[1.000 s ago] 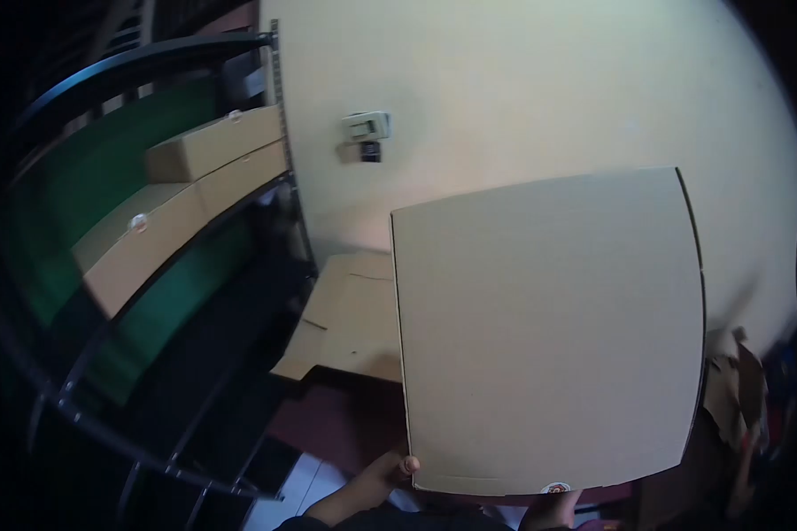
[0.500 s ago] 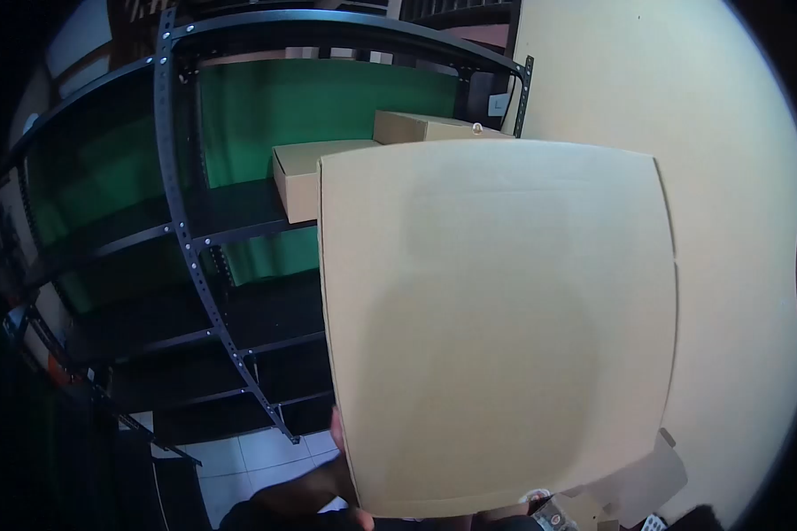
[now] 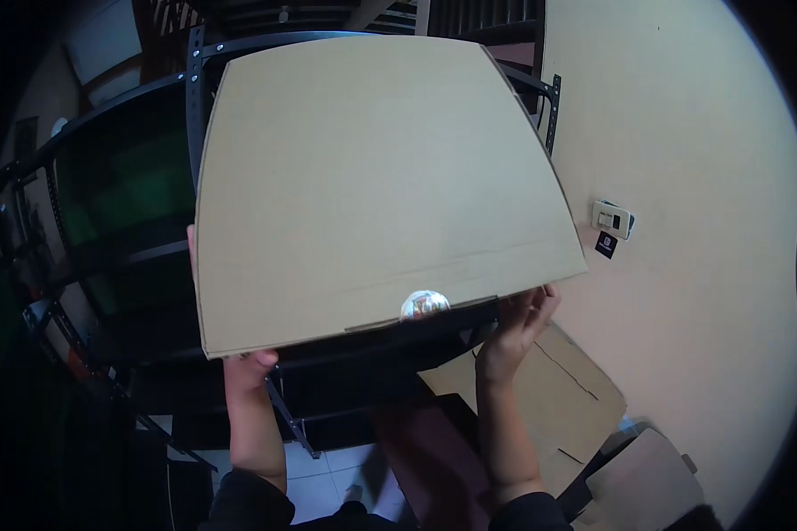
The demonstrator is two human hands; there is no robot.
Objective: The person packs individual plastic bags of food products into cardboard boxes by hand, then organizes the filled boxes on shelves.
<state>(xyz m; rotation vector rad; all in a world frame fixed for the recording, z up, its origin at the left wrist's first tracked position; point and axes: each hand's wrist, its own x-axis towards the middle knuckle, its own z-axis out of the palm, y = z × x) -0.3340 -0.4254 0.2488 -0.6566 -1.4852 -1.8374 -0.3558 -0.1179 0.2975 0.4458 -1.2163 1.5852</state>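
A large flat cardboard box is raised in front of me, its broad face filling the middle of the view. On its near edge sits a shiny round sticker. My left hand grips the lower left corner, with the thumb under the near edge and fingertips showing along the left side. My right hand holds the near edge toward the right corner, its fingers bent against the underside. Part of each hand is hidden by the box.
A black metal shelving rack stands behind the box, partly hidden by it. To the right is a beige wall with a switch plate. Below my right arm lie a flattened cardboard sheet and an opened cardboard piece.
The box has moved up and left toward the rack, and its face tilts away. Both forearms now show beneath it. The boxes on the shelf are now hidden behind it.
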